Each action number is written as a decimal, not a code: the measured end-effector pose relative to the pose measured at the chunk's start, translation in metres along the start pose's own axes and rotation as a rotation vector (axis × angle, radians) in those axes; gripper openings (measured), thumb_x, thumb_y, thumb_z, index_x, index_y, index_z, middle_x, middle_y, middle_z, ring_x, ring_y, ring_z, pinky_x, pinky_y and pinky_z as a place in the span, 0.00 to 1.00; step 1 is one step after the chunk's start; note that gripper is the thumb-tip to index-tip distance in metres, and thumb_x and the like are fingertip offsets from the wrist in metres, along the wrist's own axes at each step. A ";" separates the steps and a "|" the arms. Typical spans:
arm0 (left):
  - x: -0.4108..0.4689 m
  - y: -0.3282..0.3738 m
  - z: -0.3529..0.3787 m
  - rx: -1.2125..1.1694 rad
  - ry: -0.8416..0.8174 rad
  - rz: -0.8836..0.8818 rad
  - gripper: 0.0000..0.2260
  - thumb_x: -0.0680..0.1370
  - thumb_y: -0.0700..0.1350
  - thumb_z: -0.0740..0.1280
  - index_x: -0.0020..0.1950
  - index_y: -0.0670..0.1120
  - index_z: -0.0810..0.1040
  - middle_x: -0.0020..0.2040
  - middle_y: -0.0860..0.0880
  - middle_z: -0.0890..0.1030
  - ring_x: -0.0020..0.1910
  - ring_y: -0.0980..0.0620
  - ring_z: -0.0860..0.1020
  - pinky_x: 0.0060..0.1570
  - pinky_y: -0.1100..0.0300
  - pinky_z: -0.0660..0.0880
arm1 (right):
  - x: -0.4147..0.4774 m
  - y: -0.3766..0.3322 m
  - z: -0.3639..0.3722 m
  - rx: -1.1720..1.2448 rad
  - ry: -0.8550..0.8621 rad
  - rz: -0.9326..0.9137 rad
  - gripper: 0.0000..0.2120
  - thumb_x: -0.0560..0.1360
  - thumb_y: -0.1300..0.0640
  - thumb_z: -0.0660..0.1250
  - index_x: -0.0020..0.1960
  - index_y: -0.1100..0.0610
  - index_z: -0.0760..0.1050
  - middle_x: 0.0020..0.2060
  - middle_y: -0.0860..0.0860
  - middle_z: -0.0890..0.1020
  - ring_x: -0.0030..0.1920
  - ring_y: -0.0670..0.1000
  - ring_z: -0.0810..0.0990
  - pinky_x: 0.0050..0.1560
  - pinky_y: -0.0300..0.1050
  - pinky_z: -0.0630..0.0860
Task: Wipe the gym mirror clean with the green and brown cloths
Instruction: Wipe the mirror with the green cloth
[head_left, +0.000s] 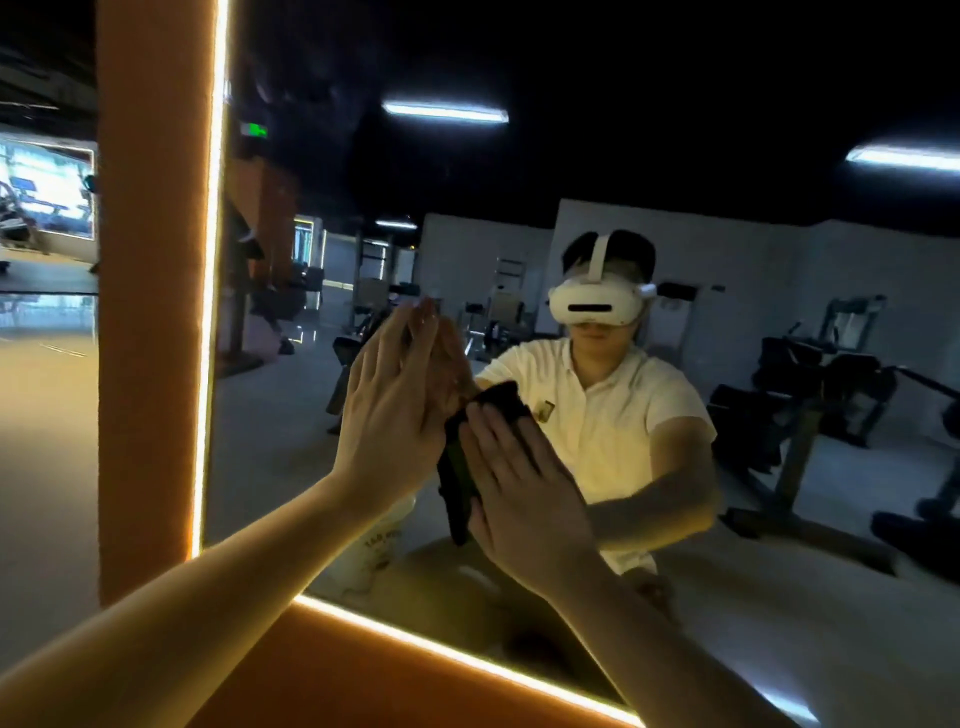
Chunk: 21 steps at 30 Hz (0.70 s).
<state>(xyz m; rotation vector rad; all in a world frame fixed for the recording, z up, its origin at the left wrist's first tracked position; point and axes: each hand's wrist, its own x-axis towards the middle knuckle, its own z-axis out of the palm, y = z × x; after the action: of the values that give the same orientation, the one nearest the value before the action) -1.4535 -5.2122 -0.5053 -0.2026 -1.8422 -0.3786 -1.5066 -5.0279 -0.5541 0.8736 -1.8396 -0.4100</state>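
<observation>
Orange wall (150, 312) with a glowing light strip (210, 312); weight machines (831, 374) and ceiling lights (444, 111) show as reflections

You work in a dim room. The warm strip (210, 312) edging the mirror (291, 441) glares, tinting your forearms (218, 587) amber. Tubes (444, 111) reflected high in the mirror smear; its edges bow, and detail is soft.

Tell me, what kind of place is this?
Most likely a gym. The big mirror reflects exercise machines, and what looks like a treadmill stands off to the left.
</observation>
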 end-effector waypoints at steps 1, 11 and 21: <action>-0.009 0.000 0.005 0.009 -0.031 0.019 0.31 0.86 0.59 0.46 0.82 0.40 0.60 0.83 0.41 0.59 0.81 0.42 0.60 0.78 0.46 0.60 | -0.017 0.003 0.004 -0.013 -0.014 -0.010 0.34 0.85 0.46 0.52 0.83 0.63 0.49 0.83 0.62 0.47 0.83 0.59 0.44 0.82 0.58 0.44; -0.029 -0.002 0.027 0.071 -0.128 0.052 0.32 0.83 0.51 0.56 0.84 0.39 0.52 0.85 0.42 0.51 0.84 0.44 0.49 0.79 0.38 0.58 | -0.059 0.054 -0.015 0.042 0.020 0.536 0.29 0.80 0.49 0.54 0.71 0.71 0.66 0.71 0.71 0.71 0.77 0.67 0.62 0.78 0.67 0.55; -0.039 -0.043 -0.016 0.017 -0.071 -0.169 0.30 0.80 0.47 0.56 0.83 0.49 0.57 0.81 0.54 0.56 0.80 0.62 0.49 0.79 0.49 0.56 | 0.046 -0.017 -0.009 0.081 0.055 0.030 0.33 0.85 0.44 0.46 0.83 0.63 0.51 0.82 0.61 0.48 0.83 0.59 0.44 0.82 0.58 0.42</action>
<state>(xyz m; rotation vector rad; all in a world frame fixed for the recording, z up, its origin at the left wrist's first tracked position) -1.4419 -5.2563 -0.5450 -0.0497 -1.9377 -0.4780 -1.5024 -5.0715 -0.5309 0.9028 -1.8267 -0.2911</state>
